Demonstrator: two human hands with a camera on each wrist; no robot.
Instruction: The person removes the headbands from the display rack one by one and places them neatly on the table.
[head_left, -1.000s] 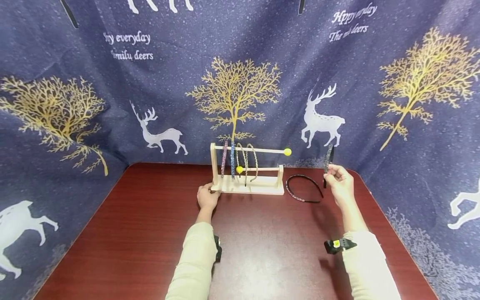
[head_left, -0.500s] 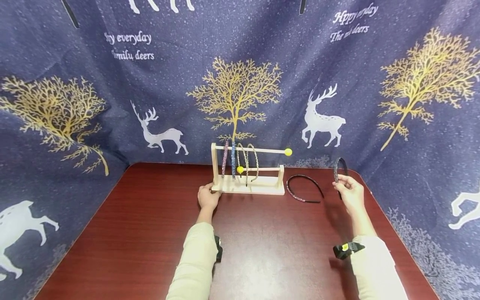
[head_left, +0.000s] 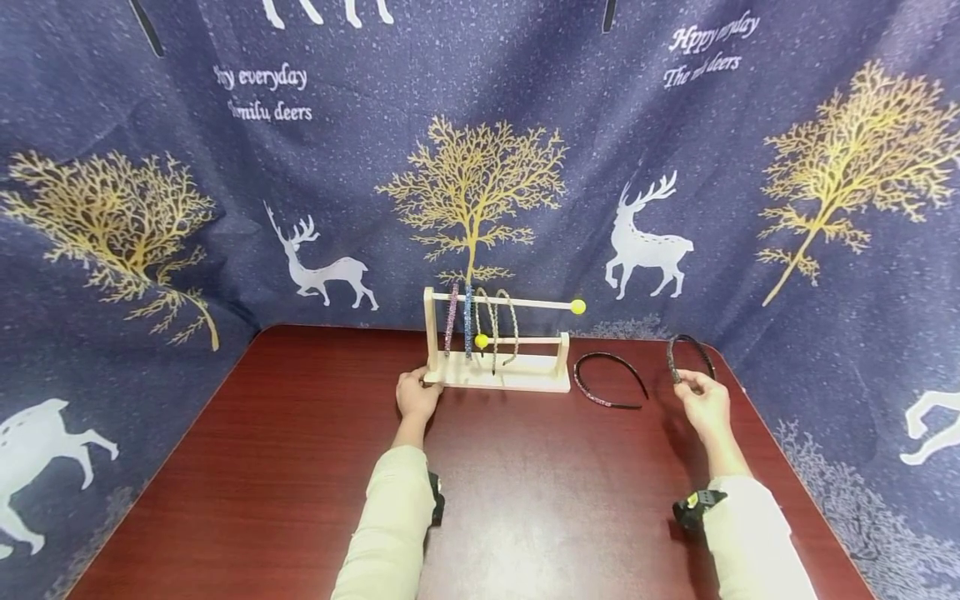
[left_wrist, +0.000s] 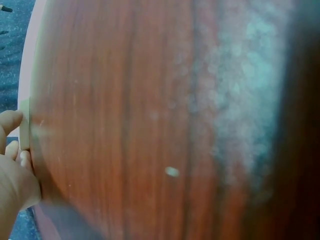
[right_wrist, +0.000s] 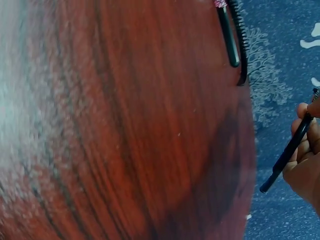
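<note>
My left hand (head_left: 416, 395) grips the left end of the wooden headband rack (head_left: 536, 383); the left wrist view shows the thumb and fingers (left_wrist: 11, 121) at the base's end. My right hand (head_left: 707, 406) pinches a dark glittery headband (head_left: 672, 360) at the table's right side; one black end (right_wrist: 287, 154) sticks out past the fingers in the right wrist view. On the rack's upper bar hang a pink headband (head_left: 451, 321), a blue headband (head_left: 468, 323) and pale braided headbands (head_left: 513, 323). A black headband with pink glitter (head_left: 592, 398) lies between rack and right hand.
The red-brown table (head_left: 300, 467) ends at a blue cloth backdrop (head_left: 337, 200) with deer and trees. Yellow balls cap the rack's upper bar (head_left: 578, 307) and lower bar (head_left: 482, 341).
My right hand has moved right and then lower with the dark headband, which has turned so its arch shows. My left hand stays on the rack.
</note>
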